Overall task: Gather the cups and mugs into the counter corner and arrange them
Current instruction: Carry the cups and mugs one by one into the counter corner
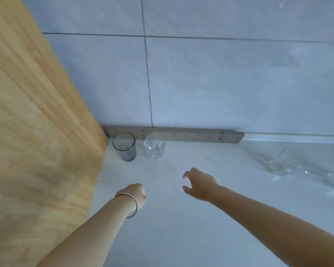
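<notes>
"Where could a hand get in?"

"From the near side. The white counter (181, 237) is bare between the left hand (136, 194), the right hand (200, 185) and the cups."

"And on the left?"

"A big wooden panel (37, 112) stands there like a wall. The grey ribbed cup (124, 149) sits just beside it, in the far corner."

"Behind the cups?"

"The tiled wall (220, 83), with a metal strip (181, 136) along its foot. It blocks the way."

"Between them?"

"A small gap, then the clear glass (154, 150)."

"To the right?"

"Bare counter, then some blurry glasses (281, 162), well apart from the clear glass."
</notes>
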A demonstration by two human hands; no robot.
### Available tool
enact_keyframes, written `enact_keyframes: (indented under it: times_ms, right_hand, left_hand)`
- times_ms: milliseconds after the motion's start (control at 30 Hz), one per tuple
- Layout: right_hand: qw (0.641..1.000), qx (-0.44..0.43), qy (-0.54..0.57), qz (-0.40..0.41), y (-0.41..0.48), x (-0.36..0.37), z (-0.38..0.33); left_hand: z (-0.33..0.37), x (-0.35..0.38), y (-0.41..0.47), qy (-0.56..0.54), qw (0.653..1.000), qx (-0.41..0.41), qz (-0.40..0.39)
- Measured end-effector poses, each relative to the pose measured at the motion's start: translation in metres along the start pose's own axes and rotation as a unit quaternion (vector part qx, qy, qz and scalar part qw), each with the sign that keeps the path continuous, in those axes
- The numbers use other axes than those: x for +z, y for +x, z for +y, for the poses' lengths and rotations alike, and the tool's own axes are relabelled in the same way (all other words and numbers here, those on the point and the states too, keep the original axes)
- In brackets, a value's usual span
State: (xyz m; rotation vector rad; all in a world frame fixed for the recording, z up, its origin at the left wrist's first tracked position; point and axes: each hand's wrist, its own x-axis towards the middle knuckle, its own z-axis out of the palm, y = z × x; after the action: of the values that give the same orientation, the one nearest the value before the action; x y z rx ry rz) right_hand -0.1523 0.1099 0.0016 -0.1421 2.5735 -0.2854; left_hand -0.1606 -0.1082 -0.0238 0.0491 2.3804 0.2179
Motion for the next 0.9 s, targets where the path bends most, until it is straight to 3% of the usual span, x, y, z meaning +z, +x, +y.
enact_keyframes:
  times_ms: [167,467,600,800,900]
  right_hand:
    - [0.998,0.061,0.003,-0.025,-0.066,0.001,0.113]
    - [0.970,0.204,0.039,0.123,-0.104,-0.048,0.283]
    - [0.967,0.214,0.041,0.135,-0.077,-0.069,0.311]
    - [0.978,0.190,0.074,0.053,-0.038,-0.062,0.314]
    - [0.974,0.170,0.120,0.086,-0.034,-0.054,0.320]
  left_hand:
    - [0.089,0.017,-0.006,0.024,0.998,0.051,-0.003]
    - [0.232,0.064,-0.028,0.029,0.996,0.084,-0.015]
    - [0.255,0.070,-0.032,0.004,0.998,0.063,-0.013]
    - [0.244,0.067,-0.033,-0.019,0.999,0.033,-0.004]
    - [0.229,0.069,-0.030,-0.023,1.000,0.001,-0.001]
